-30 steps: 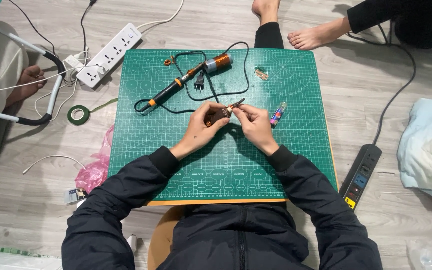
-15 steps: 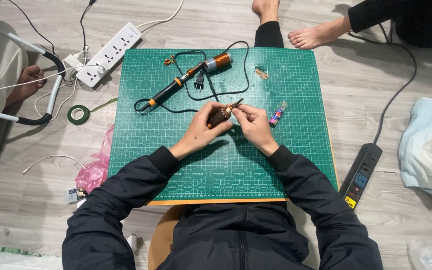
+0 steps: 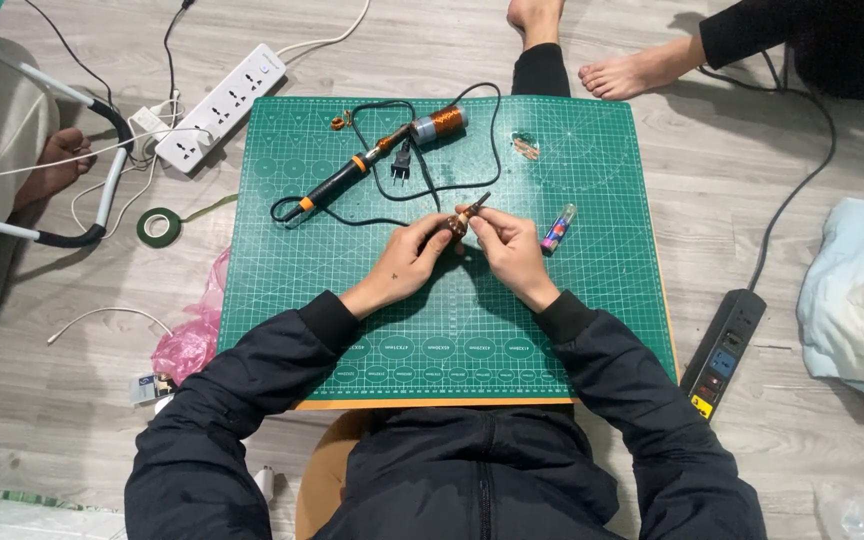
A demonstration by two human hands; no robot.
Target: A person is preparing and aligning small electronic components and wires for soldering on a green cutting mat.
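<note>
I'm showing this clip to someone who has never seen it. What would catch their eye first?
Probably the big green cutting mat filling the middle of the floor, with the left hand and right hand meeting at its centre, pinching a small brownish part between the fingertips. Just beyond them lies a soldering iron with an orange-and-black handle, its black cord looping across the mat.

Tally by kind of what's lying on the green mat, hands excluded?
Soldering iron: 1
Copper wire spool: 1
Small copper coils: 2
Multicoloured tube: 1
Total on the mat: 5
A small brown piece is pinched between left hand and right hand, not counted.
</note>
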